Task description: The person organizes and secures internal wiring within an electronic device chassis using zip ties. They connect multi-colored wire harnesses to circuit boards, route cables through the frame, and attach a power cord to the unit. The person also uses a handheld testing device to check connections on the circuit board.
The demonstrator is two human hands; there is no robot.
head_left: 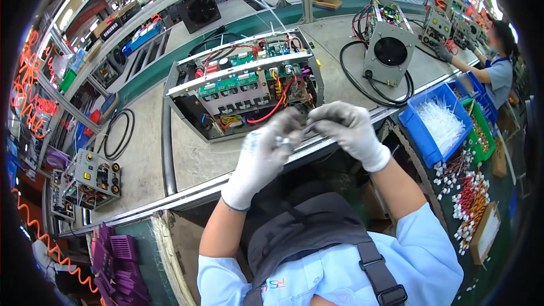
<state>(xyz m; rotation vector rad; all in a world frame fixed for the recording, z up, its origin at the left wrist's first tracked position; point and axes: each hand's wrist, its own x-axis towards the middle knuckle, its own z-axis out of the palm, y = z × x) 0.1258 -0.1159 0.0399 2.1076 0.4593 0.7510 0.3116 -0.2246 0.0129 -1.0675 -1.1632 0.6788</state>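
White work gloves with grey, soiled fingers cover both my hands. They meet just in front of an open metal-framed electrical unit (243, 82) on the bench, which shows green circuit boards, a grey heat sink and red and yellow wires. My left hand (265, 153) is closed, fingertips pinched together, somewhat blurred. Close to it, my right hand (348, 133) pinches with thumb and forefinger. Something small and dark seems to be between the fingertips, too small to name. A red cable (266, 116) hangs in the unit's open side, just beyond my hands.
Right of the unit stands another one with a black fan (391, 51) and a coiled black cable. Blue bin (439, 122) holds white ties; loose connectors lie below it. A co-worker (498, 68) works at far right. Smaller units (93, 178) sit left, above purple baskets (122, 260).
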